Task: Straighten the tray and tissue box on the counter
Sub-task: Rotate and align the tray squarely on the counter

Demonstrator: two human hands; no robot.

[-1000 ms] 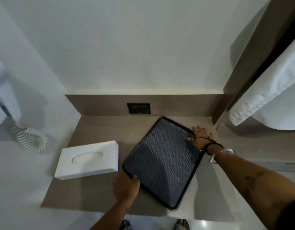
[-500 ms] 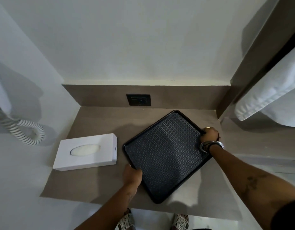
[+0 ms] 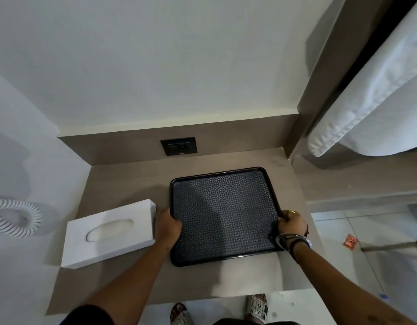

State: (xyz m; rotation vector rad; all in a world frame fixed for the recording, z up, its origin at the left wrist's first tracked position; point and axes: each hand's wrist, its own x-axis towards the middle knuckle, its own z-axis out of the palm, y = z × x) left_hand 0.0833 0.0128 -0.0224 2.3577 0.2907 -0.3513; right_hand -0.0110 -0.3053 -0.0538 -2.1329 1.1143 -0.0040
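A black tray (image 3: 223, 214) with a patterned floor lies flat on the brown counter (image 3: 123, 179), its edges roughly parallel to the back wall. My left hand (image 3: 167, 227) grips the tray's left rim. My right hand (image 3: 292, 222), with bangles at the wrist, grips the right rim. A white tissue box (image 3: 110, 233) with an oval opening sits to the left of the tray, turned at a slant to the counter's edges. It lies just beside my left hand.
A black wall socket (image 3: 179, 146) sits in the backsplash behind the tray. A coiled white cord (image 3: 17, 218) hangs on the left wall. White fabric (image 3: 371, 102) hangs at the upper right. My sandalled feet (image 3: 256, 308) show below the counter's front edge.
The tray has turned from a diagonal lie to roughly square with the wall. Both hands have shifted along its rims to the left and right sides. The tissue box has not moved.
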